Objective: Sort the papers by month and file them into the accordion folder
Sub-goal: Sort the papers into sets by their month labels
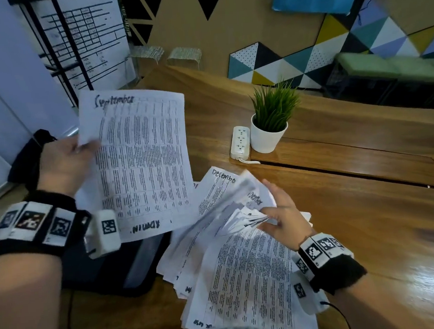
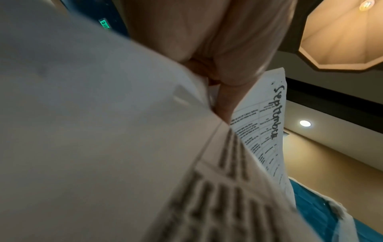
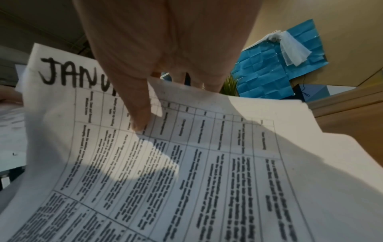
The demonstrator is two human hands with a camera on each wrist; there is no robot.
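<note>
My left hand (image 1: 78, 150) pinches the left edge of a printed sheet headed "September" (image 1: 142, 157) and holds it raised above the dark accordion folder (image 1: 130, 266). In the left wrist view the same September sheet (image 2: 267, 131) curves past my thumb. On the wooden table (image 1: 359, 217) lies a loose pile of papers (image 1: 244, 274), one headed "December" (image 1: 222, 179). My right hand (image 1: 275, 211) grips the lifted top edges of several sheets in that pile. In the right wrist view the thumb presses on a sheet headed "JANU" (image 3: 186, 163), fingers behind it.
A potted green plant (image 1: 272, 122) and a white power strip (image 1: 240, 142) stand on the table beyond the pile. A black metal rack (image 1: 56, 52) with a printed chart is at the back left. Bare wood lies to the right of the papers.
</note>
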